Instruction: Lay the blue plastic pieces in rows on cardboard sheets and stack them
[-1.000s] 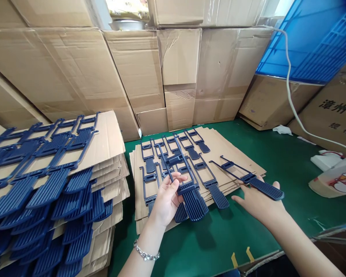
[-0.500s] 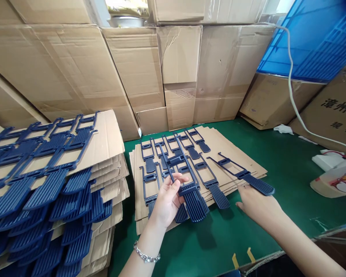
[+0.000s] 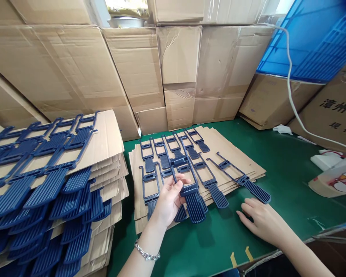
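My left hand (image 3: 170,198) is closed on a dark blue plastic frame with a ribbed paddle end (image 3: 195,207), holding it raised above the cardboard with the paddle toward me. My right hand (image 3: 256,219) is empty, palm down with the thumb apart from the loosely bent fingers, just below the ribbed end of a slanted blue frame (image 3: 256,189). That frame lies on the right of a cardboard sheet stack (image 3: 230,148), its paddle past the edge. Several like frames (image 3: 217,194) lie in two rows on the sheet; the held one partly hides some.
To the left rises a tall stack of cardboard layers (image 3: 105,154) loaded with blue frames (image 3: 50,188). Cardboard boxes (image 3: 132,69) wall off the back of the green table (image 3: 207,246). A blue crate (image 3: 308,42), a white cable (image 3: 291,84) and a plastic bag (image 3: 337,181) are at right.
My right hand has come off the slanted frame and drawn back toward me; that frame now rests on the cardboard. The frame in my left hand has shifted and tilted slightly.
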Tool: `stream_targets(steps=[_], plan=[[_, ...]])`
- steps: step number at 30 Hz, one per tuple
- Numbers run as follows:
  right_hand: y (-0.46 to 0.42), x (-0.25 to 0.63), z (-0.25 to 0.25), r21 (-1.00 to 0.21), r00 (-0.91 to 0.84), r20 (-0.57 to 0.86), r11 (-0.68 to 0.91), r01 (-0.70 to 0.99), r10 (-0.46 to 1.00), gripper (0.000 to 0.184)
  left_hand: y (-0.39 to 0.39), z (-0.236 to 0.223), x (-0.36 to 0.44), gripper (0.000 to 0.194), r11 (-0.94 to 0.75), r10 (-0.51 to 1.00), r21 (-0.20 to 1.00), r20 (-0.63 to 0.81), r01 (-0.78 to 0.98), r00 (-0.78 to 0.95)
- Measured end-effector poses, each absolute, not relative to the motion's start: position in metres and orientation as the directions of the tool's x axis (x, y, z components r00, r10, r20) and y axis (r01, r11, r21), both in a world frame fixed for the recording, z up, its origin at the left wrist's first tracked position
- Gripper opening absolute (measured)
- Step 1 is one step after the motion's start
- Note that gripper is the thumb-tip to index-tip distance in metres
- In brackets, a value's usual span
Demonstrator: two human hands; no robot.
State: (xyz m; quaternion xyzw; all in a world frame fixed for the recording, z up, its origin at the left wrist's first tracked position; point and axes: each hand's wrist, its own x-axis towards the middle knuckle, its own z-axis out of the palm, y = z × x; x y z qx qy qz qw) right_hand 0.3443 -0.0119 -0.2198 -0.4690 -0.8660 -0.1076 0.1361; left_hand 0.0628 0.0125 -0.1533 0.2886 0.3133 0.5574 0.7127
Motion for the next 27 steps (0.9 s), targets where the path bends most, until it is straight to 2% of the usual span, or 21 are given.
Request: stream_targets(steps=[7, 12, 16, 18, 21, 22, 24, 26, 27], plan=[[-0.018, 0.353, -0.229, -0.100, -0.503, 0.525, 0.636, 0.765, 0.687, 0.027, 0.011, -0.148, 0.063, 0.019, 0.219, 0.975, 0.762, -0.141, -0.609, 0.174], [-0.007, 0.346, -0.231, -0.107, -0.533, 0.579, 0.706, 0.701, 0.617, 0.031, 0.010, -0.149, 0.064, 0.018, 0.216, 0.974, 0.765, -0.127, -0.607, 0.187], [-0.007, 0.343, -0.235, -0.097, -0.476, 0.613, 0.659, 0.746, 0.630, 0.034, 0.009, -0.149, 0.066, 0.018, 0.235, 0.970, 0.764, -0.143, -0.601, 0.198], [-0.010, 0.346, -0.237, -0.118, -0.413, 0.668, 0.636, 0.763, 0.619, 0.029, 0.009, -0.149, 0.066, 0.019, 0.242, 0.968, 0.759, -0.150, -0.604, 0.199], [-0.011, 0.351, -0.237, -0.174, -0.198, 0.768, 0.496, 0.851, 0.609, 0.007, 0.009, -0.149, 0.065, 0.018, 0.241, 0.969, 0.757, -0.149, -0.607, 0.199], [-0.009, 0.351, -0.236, -0.200, -0.117, 0.772, 0.414, 0.888, 0.625, 0.007, 0.009, -0.150, 0.065, 0.018, 0.239, 0.969, 0.757, -0.146, -0.608, 0.199], [-0.002, 0.349, -0.235, -0.251, 0.000, 0.723, 0.262, 0.932, 0.691, 0.032, 0.009, -0.150, 0.064, 0.018, 0.235, 0.970, 0.757, -0.139, -0.610, 0.201], [0.006, 0.344, -0.235, -0.309, 0.036, 0.627, 0.205, 0.929, 0.778, 0.050, 0.009, -0.151, 0.063, 0.019, 0.231, 0.971, 0.756, -0.135, -0.612, 0.199], [0.011, 0.342, -0.235, -0.343, 0.038, 0.588, 0.207, 0.916, 0.808, 0.053, 0.009, -0.151, 0.063, 0.019, 0.229, 0.971, 0.757, -0.134, -0.612, 0.198]])
